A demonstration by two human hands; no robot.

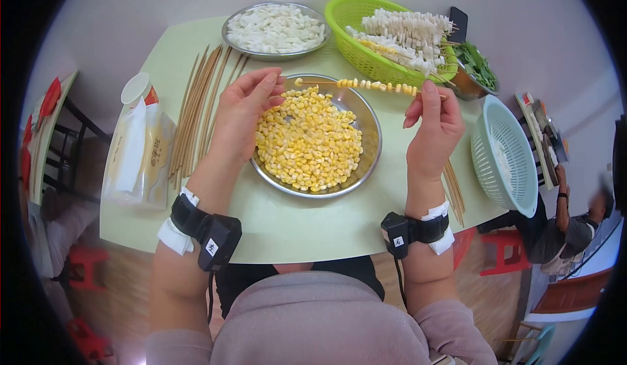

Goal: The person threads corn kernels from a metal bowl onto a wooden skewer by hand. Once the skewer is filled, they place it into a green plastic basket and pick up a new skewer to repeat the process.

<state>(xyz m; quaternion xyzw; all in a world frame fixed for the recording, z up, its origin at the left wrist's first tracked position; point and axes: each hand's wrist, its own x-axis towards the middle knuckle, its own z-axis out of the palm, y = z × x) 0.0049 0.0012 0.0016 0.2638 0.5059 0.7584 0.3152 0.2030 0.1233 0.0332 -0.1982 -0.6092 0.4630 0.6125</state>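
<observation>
My right hand (pixel 434 123) pinches a bamboo skewer (pixel 379 86) near its right end. Yellow corn kernels are threaded closely along the skewer's right part, then comes a bare stretch of stick. One more kernel (pixel 298 81) sits at the left tip. Close to that tip is my left hand (pixel 249 107), a little apart from it, its fingers loosely bent with nothing visible in them. Below both hands stands a round metal bowl (pixel 374 153) of loose corn kernels (pixel 310 143). My left hand overlaps the bowl's left rim.
Loose bamboo skewers (pixel 196 110) lie at left, beside a tissue pack (pixel 140 162) and paper cup (pixel 136 89). Behind are a plate of white pieces (pixel 275 29) and a green basket (pixel 353 45) of filled skewers. Rightward are leafy greens (pixel 477 64), a blue colander (pixel 486 143) and another person (pixel 578 234).
</observation>
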